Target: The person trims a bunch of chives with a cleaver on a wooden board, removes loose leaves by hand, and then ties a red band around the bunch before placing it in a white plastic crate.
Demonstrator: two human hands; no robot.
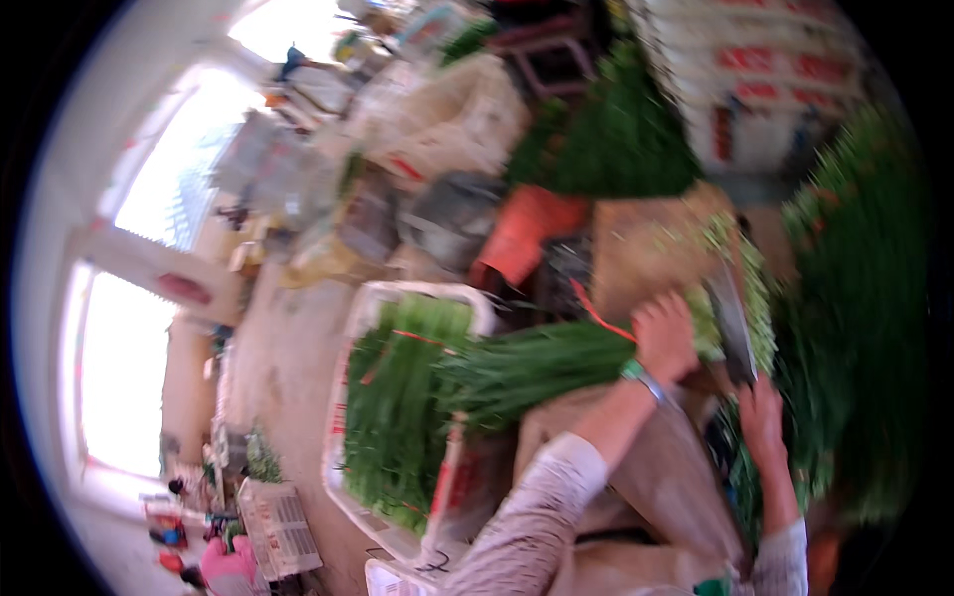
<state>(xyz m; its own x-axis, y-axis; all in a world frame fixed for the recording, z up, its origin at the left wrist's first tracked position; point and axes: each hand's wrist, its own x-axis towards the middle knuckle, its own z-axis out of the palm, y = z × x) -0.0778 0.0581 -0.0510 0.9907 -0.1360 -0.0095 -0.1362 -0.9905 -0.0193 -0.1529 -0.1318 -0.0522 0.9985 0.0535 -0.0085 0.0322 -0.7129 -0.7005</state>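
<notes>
My left hand (666,338) is closed over a bunch of long, chive-like greens (556,368), pressing it to the tan cutting board (646,253). A red tie (601,316) runs beside that hand. The pale cut ends (705,323) of the bunch point right, toward the blade. My right hand (762,412) grips a broad knife (732,316) by its handle; the blade lies along the board's right edge, right by the ends. Pale trimmings (760,298) are strewn beyond it. The leafy end of the bunch reaches over a white crate (343,397) on the left.
More tied greens (397,397) fill the crate. Tall heaps of greens stand on the right (865,328) and at the back (631,129). An orange container (527,233) and a grey bag (452,219) sit behind. White boxes (750,79) are stacked at the far right. A person in pink (229,566) is at lower left.
</notes>
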